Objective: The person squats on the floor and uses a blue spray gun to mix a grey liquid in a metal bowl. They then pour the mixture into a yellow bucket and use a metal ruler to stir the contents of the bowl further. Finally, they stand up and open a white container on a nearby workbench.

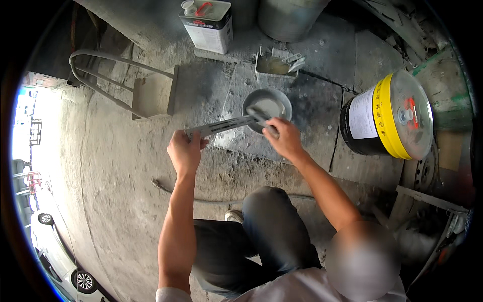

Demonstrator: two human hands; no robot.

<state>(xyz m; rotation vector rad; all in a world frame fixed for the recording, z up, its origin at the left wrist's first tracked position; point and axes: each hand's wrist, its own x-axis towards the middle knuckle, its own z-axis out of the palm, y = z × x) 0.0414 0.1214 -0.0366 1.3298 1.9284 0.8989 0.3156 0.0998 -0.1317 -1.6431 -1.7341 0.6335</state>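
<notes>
My left hand [184, 152] is closed around one end of a long grey slotted metal strip [221, 127]. The strip slants up to the right, and its far end reaches over a round grey basin [286, 100] with pale grey liquid in it. My right hand [286, 139] grips a paintbrush [260, 119], whose head meets the strip's far end above the basin. Motion blurs the brush head, and whether it also touches the liquid I cannot tell. The basin stands on a stained slab.
Behind the basin sits a small rectangular tub [276, 79] holding several brushes. A metal can [214, 27] stands at the back, and a yellow-and-black drum [385, 118] at right. A metal frame [153, 95] lies at left. A hose [216, 202] crosses the floor before my feet.
</notes>
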